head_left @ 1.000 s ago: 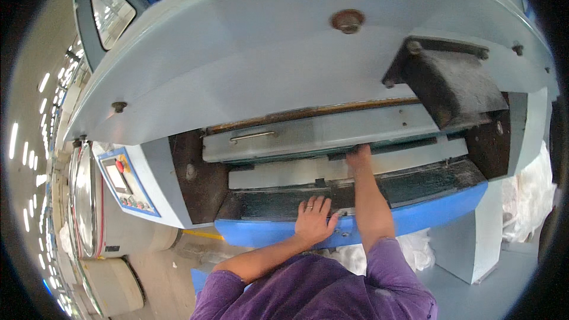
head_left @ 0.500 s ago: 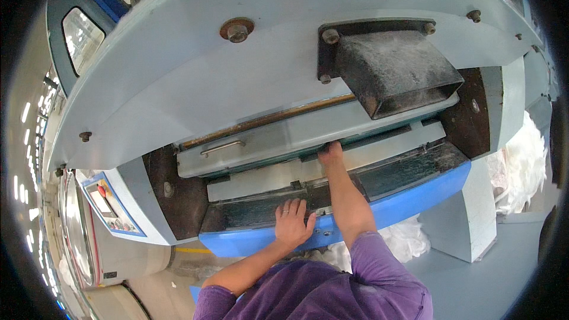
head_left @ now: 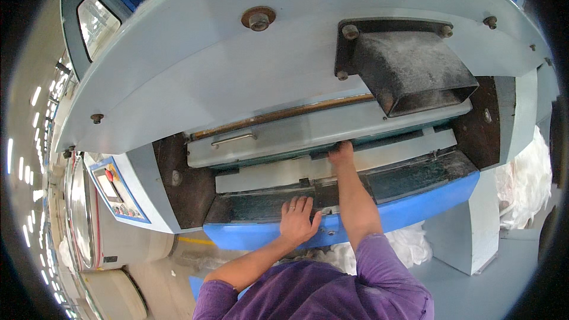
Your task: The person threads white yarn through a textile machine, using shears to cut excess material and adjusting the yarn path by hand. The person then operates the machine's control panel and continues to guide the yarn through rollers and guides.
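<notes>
Big grey-blue machine hood (head_left: 249, 77), curved sheet metal w/ bolts, fills top of view. Below hood: dark dusty rectangular chute (head_left: 409, 68), matte black, mouth angled down, on right side. Under hood edge: long grey flap panel (head_left: 296, 136) w/ small bar handle (head_left: 234, 139), long axis running left-right, tilted up toward right. Below flap: pale strip, then dark linty tray, then blue front lip (head_left: 415, 207), smooth painted metal, rounded edge. Left of hood: control panel (head_left: 115, 192) w/ screen and red button. White fluffy fibre (head_left: 524, 178) piled right of machine.

Right hand (head_left: 342, 153) reaches up to flap's lower edge, just right of flap's middle, fingers curled onto or under it; grip hidden, cannot tell if closed. Flap lies straight above those fingers; right hand nearer by far. Left hand (head_left: 297, 219) rests flat on blue lip, fingers spread wide, holding nothing, well below flap. Purple sleeves at bottom.
</notes>
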A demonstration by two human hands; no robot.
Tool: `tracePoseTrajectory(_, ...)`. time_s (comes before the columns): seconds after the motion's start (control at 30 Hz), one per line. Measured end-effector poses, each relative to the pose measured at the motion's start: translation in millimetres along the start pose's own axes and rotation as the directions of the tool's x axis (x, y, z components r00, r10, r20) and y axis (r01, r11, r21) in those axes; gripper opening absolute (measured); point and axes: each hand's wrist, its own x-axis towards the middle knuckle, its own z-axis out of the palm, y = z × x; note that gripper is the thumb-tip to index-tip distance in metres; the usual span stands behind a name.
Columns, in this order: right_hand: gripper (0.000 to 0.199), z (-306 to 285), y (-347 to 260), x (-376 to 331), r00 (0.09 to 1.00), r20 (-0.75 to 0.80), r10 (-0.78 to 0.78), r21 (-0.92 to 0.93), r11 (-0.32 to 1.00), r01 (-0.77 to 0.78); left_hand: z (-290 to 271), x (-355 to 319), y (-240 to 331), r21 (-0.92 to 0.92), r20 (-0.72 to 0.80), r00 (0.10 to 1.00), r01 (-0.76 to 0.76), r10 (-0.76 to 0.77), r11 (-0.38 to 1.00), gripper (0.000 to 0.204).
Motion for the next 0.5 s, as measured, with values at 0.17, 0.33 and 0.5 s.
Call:
tracePoseTrajectory(0.17, 0.040, 0.5, 0.9, 4.7, 0.997, -0.037, -0.068, -0.005, 0.998, 0.068, 0.7, 0.6, 0.6, -0.017, -0.036, 0.999, -0.003, 0.003, 1.000, 0.053)
tracePoseTrajectory(0.33, 0.039, 4.2, 0.8, 0.2, 1.000, 0.015, -0.020, 0.004, 1.000, 0.020, 0.5, 0.5, 0.7, -0.006, -0.045, 0.999, 0.001, -0.001, 1.000, 0.052)
tracePoseTrajectory(0.5, 0.039, 0.5, 1.6, 0.8, 0.998, -0.057, -0.041, 0.053, 0.998, 0.044, 2.0, 1.1, 0.9, -0.024, -0.064, 0.998, -0.001, 0.000, 1.000, 0.049)
